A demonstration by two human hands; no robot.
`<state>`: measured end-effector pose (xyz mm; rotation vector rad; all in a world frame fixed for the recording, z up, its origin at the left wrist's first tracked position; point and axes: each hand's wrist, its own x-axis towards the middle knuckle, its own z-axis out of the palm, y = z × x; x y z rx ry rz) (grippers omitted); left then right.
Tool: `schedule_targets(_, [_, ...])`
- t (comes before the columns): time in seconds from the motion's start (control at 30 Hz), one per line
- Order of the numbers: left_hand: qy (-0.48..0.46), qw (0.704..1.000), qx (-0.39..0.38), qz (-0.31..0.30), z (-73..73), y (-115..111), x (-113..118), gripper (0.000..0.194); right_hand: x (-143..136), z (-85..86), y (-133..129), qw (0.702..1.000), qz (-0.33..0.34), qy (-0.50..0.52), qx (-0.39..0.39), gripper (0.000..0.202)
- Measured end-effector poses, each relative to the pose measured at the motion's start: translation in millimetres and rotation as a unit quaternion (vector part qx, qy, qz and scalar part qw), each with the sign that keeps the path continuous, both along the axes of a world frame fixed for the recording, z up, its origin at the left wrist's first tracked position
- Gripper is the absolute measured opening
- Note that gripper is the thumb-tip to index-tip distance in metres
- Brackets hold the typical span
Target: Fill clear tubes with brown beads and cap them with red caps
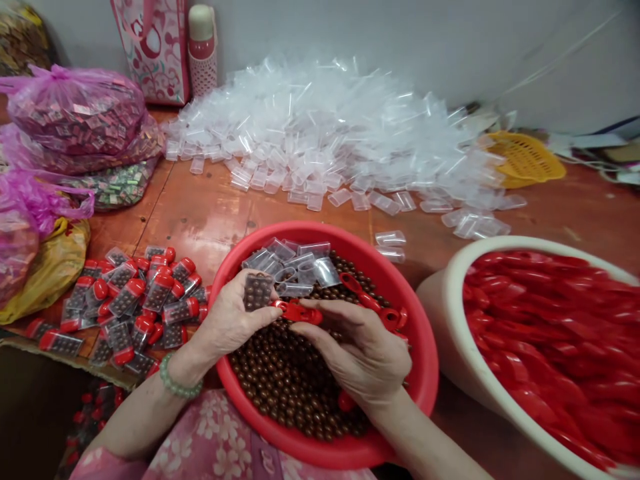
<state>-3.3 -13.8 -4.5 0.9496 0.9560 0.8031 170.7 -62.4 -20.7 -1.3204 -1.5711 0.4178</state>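
One ball-filled clear plastic container (257,291) is clamped in your left hand (230,317), above the red basin (427,370). Your right hand (367,350), close beside it, pinches a red plastic piece (306,314) whose end meets your left thumb (265,318). Loose brown balls (295,393) and clear sleeves (303,268) lie in the basin; red-capped containers (125,300) are heaped on the counter (183,207) to your left.
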Motion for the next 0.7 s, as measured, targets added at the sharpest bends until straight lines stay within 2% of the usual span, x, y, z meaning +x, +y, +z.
schedule_targets(0.07, [-0.004, 1.000, -0.006, -0.006, -0.8, -1, 0, 0.033, 1, -1.2, 3, 0.996, 0.030, -0.076, 0.022, 0.023])
schedule_targets(0.17, [-0.014, 1.000, -0.009, -0.017, -2.4, -3, 0, 0.034, 1, -4.1, 6, 0.986, 0.087, -0.139, 0.014, 0.014])
schedule_targets(0.3, [-0.046, 0.999, -0.007, -0.018, -5.5, -3, -2, 0.030, -2, -8.4, 6, 0.980, 0.124, -0.156, 0.011, 0.022])
schedule_targets(0.43, [-0.117, 0.993, -0.017, -0.015, -11.3, -4, -3, 0.026, -5, -8.6, 3, 0.987, 0.138, -0.085, -0.010, 0.030])
schedule_targets(0.57, [-0.162, 0.986, -0.036, -0.003, -15.2, -6, -2, 0.027, -5, -8.3, 2, 0.988, 0.102, 0.026, -0.117, 0.027])
schedule_targets(0.7, [-0.188, 0.979, -0.078, 0.008, -13.7, -4, -3, 0.033, 2, -3.3, 7, 0.966, 0.074, 0.130, -0.209, 0.020])
